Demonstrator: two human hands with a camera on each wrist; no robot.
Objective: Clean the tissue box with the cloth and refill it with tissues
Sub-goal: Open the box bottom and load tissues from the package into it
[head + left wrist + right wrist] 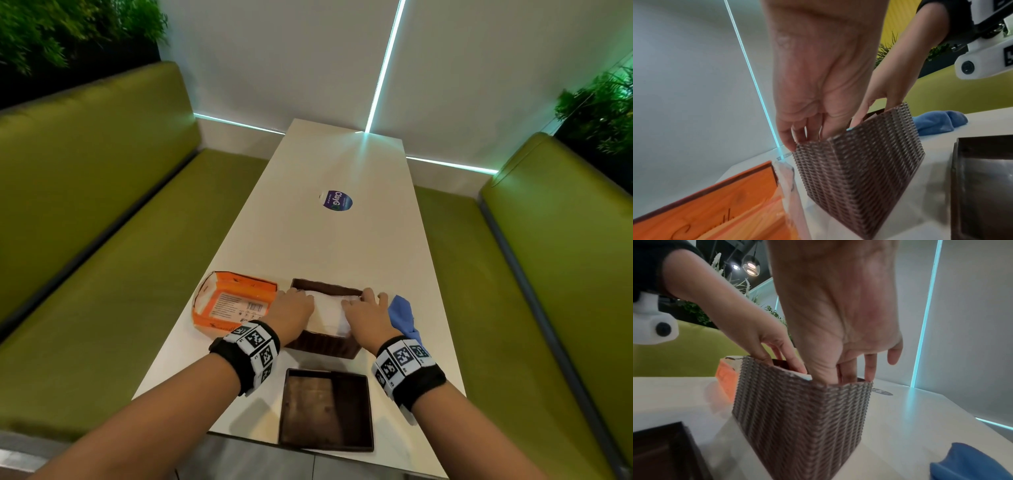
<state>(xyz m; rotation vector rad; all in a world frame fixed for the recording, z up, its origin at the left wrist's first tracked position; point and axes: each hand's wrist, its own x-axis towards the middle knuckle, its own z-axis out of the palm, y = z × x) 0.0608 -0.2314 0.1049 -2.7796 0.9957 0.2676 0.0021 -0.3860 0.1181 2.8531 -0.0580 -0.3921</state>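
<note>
The brown woven tissue box [322, 344] stands open near the table's front, with a white stack of tissues [327, 308] inside it. My left hand [296, 296] reaches into the box's left end, its straight fingers [803, 138] down against the tissues. At the right end my right hand [363, 299] does the same, most of its fingers [846, 374] inside the rim and the little finger free outside. The blue cloth [402, 315] lies crumpled just right of the box. The box's dark lid [325, 409] lies upside down at the table's front edge.
An opened orange tissue pack [233, 303] lies just left of the box. A round sticker [337, 201] sits mid-table on the long white table [342, 246]. Green benches [102, 240] flank both sides, and a white wall closes the far end.
</note>
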